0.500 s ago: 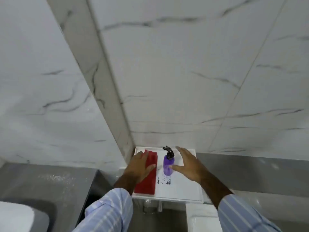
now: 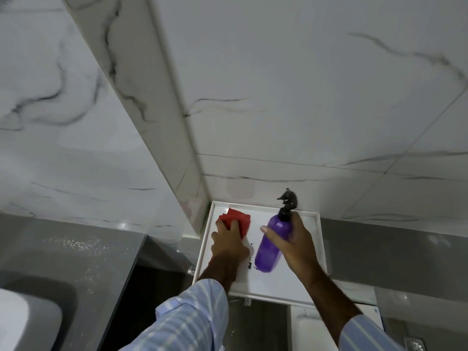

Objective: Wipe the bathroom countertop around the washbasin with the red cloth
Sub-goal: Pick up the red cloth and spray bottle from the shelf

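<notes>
The red cloth (image 2: 236, 219) lies bunched at the back left corner of a white wall shelf (image 2: 286, 287). My left hand (image 2: 228, 243) presses down on it, fingers over its near edge. My right hand (image 2: 295, 239) grips a purple pump bottle (image 2: 269, 245) with a black pump head, tilted and lifted off the shelf. The grey countertop (image 2: 76, 249) stretches out at the lower left, and the white washbasin (image 2: 22, 323) shows at the bottom left corner.
White marble-look tiled walls meet in a corner behind the shelf. Small dark specks lie on the shelf beside the bottle's base. A white fixture (image 2: 316, 325) sits below the shelf, and a floor drain (image 2: 415, 344) is at the bottom right.
My right hand has closed on the purple bottle and tipped it up off the shelf. My left hand has pushed the red cloth into a bunch toward the back corner.
</notes>
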